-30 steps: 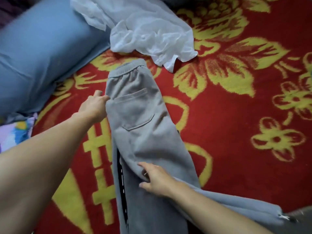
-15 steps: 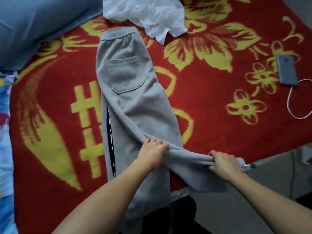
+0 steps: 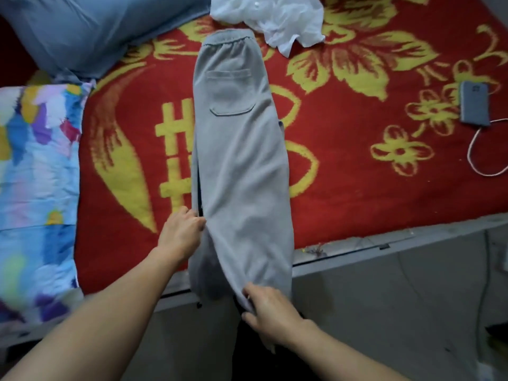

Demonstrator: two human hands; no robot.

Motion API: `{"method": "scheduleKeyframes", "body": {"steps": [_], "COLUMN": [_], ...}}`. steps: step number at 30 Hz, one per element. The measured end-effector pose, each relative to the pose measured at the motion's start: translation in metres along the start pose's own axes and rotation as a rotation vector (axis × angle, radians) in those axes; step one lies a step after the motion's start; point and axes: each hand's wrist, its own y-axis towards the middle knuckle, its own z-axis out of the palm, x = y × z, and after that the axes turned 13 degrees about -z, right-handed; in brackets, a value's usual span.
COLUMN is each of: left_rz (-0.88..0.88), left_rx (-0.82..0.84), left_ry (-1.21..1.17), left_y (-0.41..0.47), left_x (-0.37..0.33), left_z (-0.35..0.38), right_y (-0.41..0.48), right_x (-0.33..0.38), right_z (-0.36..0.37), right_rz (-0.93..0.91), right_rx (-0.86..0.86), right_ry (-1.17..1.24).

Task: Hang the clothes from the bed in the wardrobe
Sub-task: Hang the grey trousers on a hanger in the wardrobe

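Fingers of your left hand (image 3: 181, 232) curl on the left edge of the soft grey trousers (image 3: 239, 160); your right hand (image 3: 270, 312) pinches their fleecy fold overhanging the front edge of the bed (image 3: 357, 202).

The bed (image 3: 384, 244) carries a red blanket (image 3: 357, 193) (yellow flowers). Grey trousers (image 3: 239, 160) lie lengthwise, legs overhanging the edge. Beyond their waistband lies a white garment (image 3: 275, 17); to their left a blue pillow (image 3: 82, 31) and a patterned sheet (image 3: 35, 160); to their right a phone (image 3: 475, 105) with a white cable (image 3: 471, 158).
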Motion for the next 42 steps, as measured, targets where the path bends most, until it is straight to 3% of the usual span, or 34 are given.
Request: {"method": "scheduleKeyframes", "body": {"steps": [4,8,13,17,21,24,27,33,38,42], "left_rz": [-0.18,-0.39,-0.602,-0.662,-0.822,-0.894,-0.927,-0.656,-0.394,-0.324], "left_rx": [0.116,0.215,0.408,0.494,0.392,0.395,0.362,0.45,0.189,0.066], "left_ry": [0.005,-0.267,-0.715,-1.016,-1.079,-1.173,-1.11,-0.653,-0.609,-0.531], "left_y": [-0.018,-0.038,-0.04,-0.009,0.011,0.014,0.011,0.042,0.11,0.177], "left_x": [0.022,0.026,0.004,-0.028,-0.053,-0.035,0.011,0.05,0.013,-0.021], "left_z": [0.027,0.055,0.054,0.045,0.056,0.064,0.059,0.032,0.002,-0.019], "right_y": [0.035,0.046,0.034,0.05,0.079,0.09,0.095,0.134,0.194,0.267], "right_x": [0.019,0.016,-0.037,-0.071,-0.1,-0.112,-0.111,-0.102,-0.11,-0.127], "right_z": [0.054,0.075,0.01,-0.072,-0.113,-0.111,-0.106,-0.152,-0.227,-0.299], "right_rz": [-0.029,-0.045,0.133,0.286,0.441,0.546,0.614,0.64,0.566,0.495], "right_rx": [0.108,0.192,0.012,-0.236,-0.435,-0.428,-0.415,-0.444,-0.537,-0.623], "right_ry": [0.157,0.221,0.077,-0.011,0.039,0.087,0.123,0.123,0.039,0.049]}}
